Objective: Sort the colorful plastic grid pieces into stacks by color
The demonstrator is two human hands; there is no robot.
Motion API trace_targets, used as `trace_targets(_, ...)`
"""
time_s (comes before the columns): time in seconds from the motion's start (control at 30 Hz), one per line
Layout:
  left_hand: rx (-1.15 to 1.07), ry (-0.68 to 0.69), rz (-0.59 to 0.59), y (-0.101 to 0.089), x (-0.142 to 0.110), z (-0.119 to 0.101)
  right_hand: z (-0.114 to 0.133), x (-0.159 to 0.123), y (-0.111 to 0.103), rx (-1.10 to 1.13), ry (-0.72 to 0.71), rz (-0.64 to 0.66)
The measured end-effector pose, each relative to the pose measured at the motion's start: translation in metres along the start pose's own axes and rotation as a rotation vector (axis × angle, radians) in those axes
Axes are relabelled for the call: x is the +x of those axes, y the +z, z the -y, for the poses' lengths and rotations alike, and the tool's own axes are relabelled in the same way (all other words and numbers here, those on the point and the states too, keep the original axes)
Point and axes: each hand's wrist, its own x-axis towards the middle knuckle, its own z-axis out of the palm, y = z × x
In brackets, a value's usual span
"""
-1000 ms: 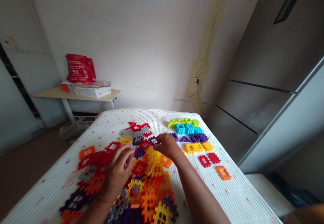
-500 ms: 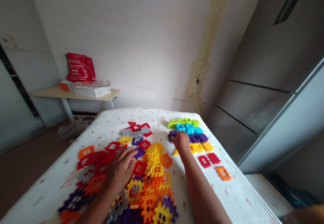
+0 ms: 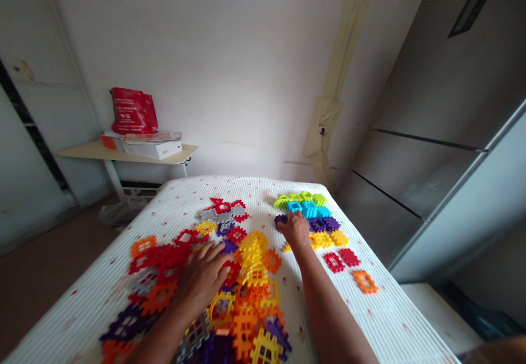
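Observation:
My right hand (image 3: 296,228) is at the row of purple pieces on the right, fingers bent and thumb out to the left. It grips a purple interlocking block (image 3: 280,219) at the row's left end; the palm hides part of it. More purple blocks (image 3: 331,223) lie to the right of the hand. My left hand (image 3: 203,273) hovers low over or rests on the mixed pile, palm down with fingers apart, holding nothing visible. Close to its fingertips are a purple block (image 3: 228,246) and red blocks (image 3: 237,235). Yellow blocks (image 3: 252,254) lie stacked to its right.
Beyond the purple row are blue blocks (image 3: 309,209) and green blocks (image 3: 302,197). Nearer lie yellow blocks (image 3: 339,238), two red blocks (image 3: 349,257) and an orange block (image 3: 365,282). A side table (image 3: 86,151) with a red bag (image 3: 132,111) stands left; a fridge (image 3: 419,150) stands right.
My left hand has shifted slightly, its fingers flatter over the pile. My right hand stays at the purple row. The whole view has moved a little.

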Motion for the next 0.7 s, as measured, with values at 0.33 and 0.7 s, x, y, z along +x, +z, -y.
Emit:
trace_targets(0.33, 0.110, -0.159, 0.239, -0.004, 0.004, -0.010, 0.006, -0.001, -0.011, 0.045, -0.063, -0.066)
trace_targets(0.7, 0.114, -0.113, 0.257, -0.009, 0.003, -0.013, 0.013, -0.002, -0.016, 0.187, -0.142, -0.096)
